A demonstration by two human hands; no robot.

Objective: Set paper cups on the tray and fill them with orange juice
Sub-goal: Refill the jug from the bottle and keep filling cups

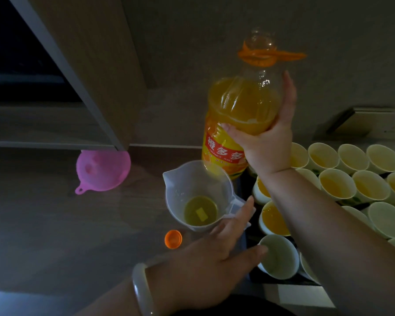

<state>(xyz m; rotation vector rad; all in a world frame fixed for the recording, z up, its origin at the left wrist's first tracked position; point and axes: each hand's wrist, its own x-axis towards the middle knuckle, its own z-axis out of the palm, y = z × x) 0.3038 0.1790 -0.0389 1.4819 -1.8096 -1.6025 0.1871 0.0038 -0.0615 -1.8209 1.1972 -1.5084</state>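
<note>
My right hand (263, 142) grips a large orange juice bottle (242, 103), uncapped and held above the counter over a clear plastic measuring jug (196, 195). The jug holds a little juice at its bottom. My left hand (217, 254) rests by the jug's handle, fingers spread, touching the handle and the rim of an empty paper cup (279, 256). Several paper cups (335, 185) stand on a dark tray (271, 280) at the right; many hold juice, some near ones look empty.
An orange bottle cap (173, 239) lies on the counter in front of the jug. A pink silicone funnel (103, 169) lies at the back left under a cabinet edge. A wall rises close behind the bottle.
</note>
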